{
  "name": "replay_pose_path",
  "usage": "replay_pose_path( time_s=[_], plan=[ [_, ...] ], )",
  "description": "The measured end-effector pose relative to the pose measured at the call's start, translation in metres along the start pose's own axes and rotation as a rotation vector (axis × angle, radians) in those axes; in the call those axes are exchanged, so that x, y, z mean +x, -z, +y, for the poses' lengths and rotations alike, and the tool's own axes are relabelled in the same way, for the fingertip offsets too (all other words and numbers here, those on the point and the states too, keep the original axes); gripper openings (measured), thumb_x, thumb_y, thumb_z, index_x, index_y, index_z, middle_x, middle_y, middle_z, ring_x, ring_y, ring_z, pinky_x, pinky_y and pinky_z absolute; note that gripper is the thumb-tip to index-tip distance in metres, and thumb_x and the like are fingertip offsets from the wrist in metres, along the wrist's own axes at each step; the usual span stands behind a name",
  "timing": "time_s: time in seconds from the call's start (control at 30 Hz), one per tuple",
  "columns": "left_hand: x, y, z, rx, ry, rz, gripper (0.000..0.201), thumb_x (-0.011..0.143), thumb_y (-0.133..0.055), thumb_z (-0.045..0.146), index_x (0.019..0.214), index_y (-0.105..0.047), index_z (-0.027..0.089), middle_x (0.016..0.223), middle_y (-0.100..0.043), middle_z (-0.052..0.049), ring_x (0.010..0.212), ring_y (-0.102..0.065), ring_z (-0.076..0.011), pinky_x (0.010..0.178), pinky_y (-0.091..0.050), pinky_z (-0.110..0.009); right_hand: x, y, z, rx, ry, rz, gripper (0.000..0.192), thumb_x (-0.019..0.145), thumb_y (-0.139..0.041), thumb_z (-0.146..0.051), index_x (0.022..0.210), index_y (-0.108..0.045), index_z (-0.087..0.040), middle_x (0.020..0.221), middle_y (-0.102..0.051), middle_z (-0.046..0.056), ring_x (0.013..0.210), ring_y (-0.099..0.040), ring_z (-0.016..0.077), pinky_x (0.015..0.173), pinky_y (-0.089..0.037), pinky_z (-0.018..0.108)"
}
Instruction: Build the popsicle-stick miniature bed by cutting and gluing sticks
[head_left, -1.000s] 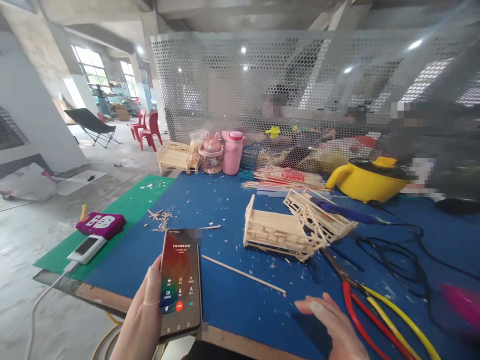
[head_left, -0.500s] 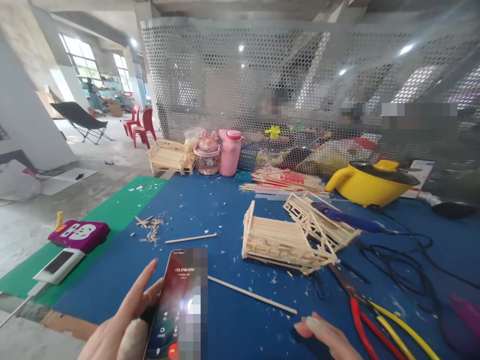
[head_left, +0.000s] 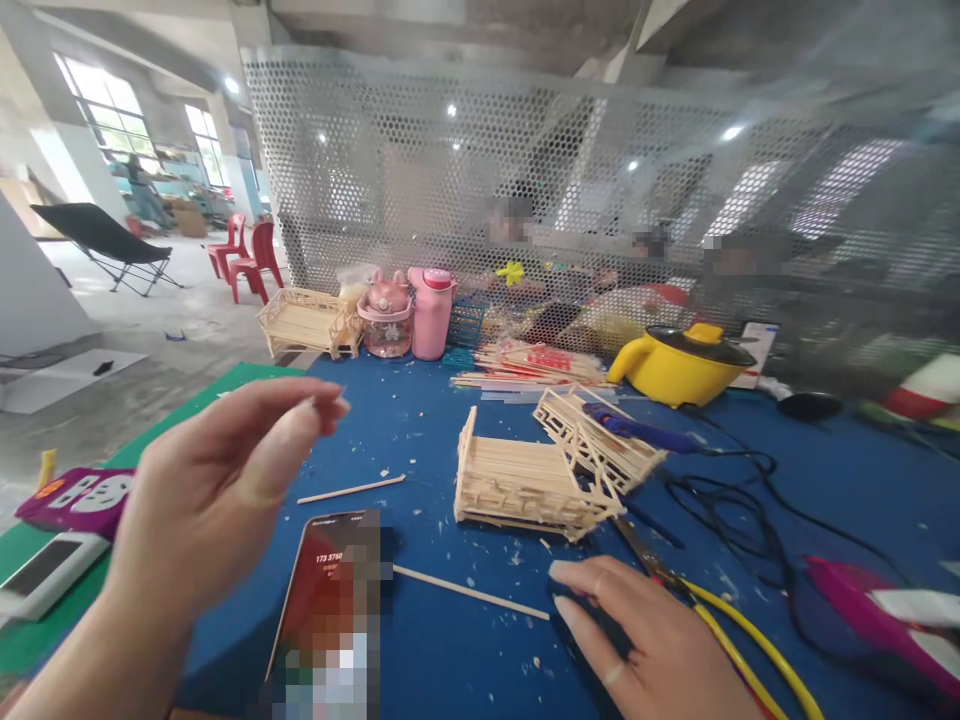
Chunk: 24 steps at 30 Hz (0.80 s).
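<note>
My left hand [head_left: 206, 500] hovers above the blue table mat [head_left: 420, 420], fingers loosely drawn together, with nothing in it. Just below it a phone [head_left: 330, 620] lies on the mat with its call screen lit. My right hand [head_left: 649, 640] rests flat on the mat, fingers spread, beside yellow-handled pliers [head_left: 731, 635]. A long thin wooden stick [head_left: 469, 592] lies between the phone and my right hand. Beyond it stands a model built of wooden sticks [head_left: 525, 480].
A second stick [head_left: 351, 488], a blue-handled tool [head_left: 645, 428] and black cables [head_left: 750, 510] lie about. A yellow pot [head_left: 679, 365], pink bottle [head_left: 431, 312] and stick bundle [head_left: 536, 362] stand at the back. A purple power strip [head_left: 75, 497] sits left. People sit behind the mesh screen [head_left: 480, 170].
My left hand has let go of the phone, which now lies on the mat, and has risen above it. My right hand has slid forward toward the pliers.
</note>
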<state>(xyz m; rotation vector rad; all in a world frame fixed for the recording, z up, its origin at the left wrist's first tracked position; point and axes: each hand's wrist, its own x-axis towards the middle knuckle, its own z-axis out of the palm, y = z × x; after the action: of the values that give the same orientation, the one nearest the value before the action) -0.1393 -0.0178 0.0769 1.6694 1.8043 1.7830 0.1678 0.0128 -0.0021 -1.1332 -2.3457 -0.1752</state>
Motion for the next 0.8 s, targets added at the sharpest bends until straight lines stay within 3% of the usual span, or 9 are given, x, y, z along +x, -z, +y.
replay_pose_path(
  time_s=[0.13,0.3,0.37,0.53,0.7,0.8],
  plan=[
    [0.043,-0.033,0.008,-0.028,-0.058,-0.21,0.032,0.081,-0.055,0.045,0.096,-0.066,0.019,0.086,-0.071,-0.004,0.075,-0.064,-0.016,0.068,-0.051,-0.027,0.001,0.01,0.005,-0.025,-0.112,-0.034,0.016,0.084,-0.05,-0.034,0.09,-0.064,-0.028,0.083,-0.071,-0.002,0.073,-0.068,0.0135,0.065,-0.056,0.022],
    [0.058,-0.073,0.009,0.098,-0.443,-0.789,0.027,0.084,-0.053,0.037,0.1,-0.067,0.021,0.102,-0.069,-0.005,0.093,-0.062,-0.0177,0.083,-0.047,-0.031,-0.004,0.009,0.004,0.045,-0.171,-0.186,0.013,0.083,-0.053,-0.031,0.088,-0.064,-0.029,0.079,-0.07,-0.003,0.069,-0.067,0.0129,0.06,-0.055,0.021],
    [0.055,-0.086,0.012,0.134,-0.576,-0.923,0.027,0.085,-0.053,0.033,0.102,-0.066,0.019,0.106,-0.068,-0.006,0.099,-0.06,-0.0188,0.088,-0.045,-0.033,-0.006,0.006,0.002,0.078,-0.179,-0.226,0.013,0.082,-0.053,-0.031,0.088,-0.064,-0.028,0.08,-0.07,-0.002,0.07,-0.067,0.0135,0.061,-0.055,0.021],
    [0.048,-0.095,0.013,0.152,-0.628,-0.96,0.029,0.086,-0.051,0.033,0.106,-0.064,0.016,0.109,-0.065,-0.008,0.101,-0.059,-0.0194,0.09,-0.044,-0.032,-0.014,0.001,0.002,0.104,-0.209,-0.243,0.015,0.083,-0.052,-0.031,0.09,-0.065,-0.028,0.082,-0.069,0.0,0.073,-0.067,0.0145,0.064,-0.055,0.023],
    [0.045,-0.097,0.014,0.13,-0.621,-0.921,0.031,0.087,-0.05,0.034,0.109,-0.062,0.016,0.113,-0.063,-0.009,0.104,-0.057,-0.0193,0.091,-0.042,-0.032,-0.009,-0.007,-0.005,0.113,-0.165,-0.264,0.028,0.084,-0.053,-0.031,0.11,-0.062,-0.029,0.1,-0.066,0.003,0.089,-0.065,0.0158,0.077,-0.053,0.025],
    [0.04,-0.109,0.017,0.136,-0.685,-1.024,0.033,0.086,-0.051,0.035,0.111,-0.06,0.016,0.116,-0.063,-0.01,0.107,-0.057,-0.02,0.092,-0.041,-0.031,-0.001,-0.012,-0.016,0.137,-0.149,-0.352,0.019,0.086,-0.049,-0.025,0.097,-0.065,-0.028,0.089,-0.064,0.002,0.081,-0.063,0.0144,0.072,-0.052,0.025]
  ],
)
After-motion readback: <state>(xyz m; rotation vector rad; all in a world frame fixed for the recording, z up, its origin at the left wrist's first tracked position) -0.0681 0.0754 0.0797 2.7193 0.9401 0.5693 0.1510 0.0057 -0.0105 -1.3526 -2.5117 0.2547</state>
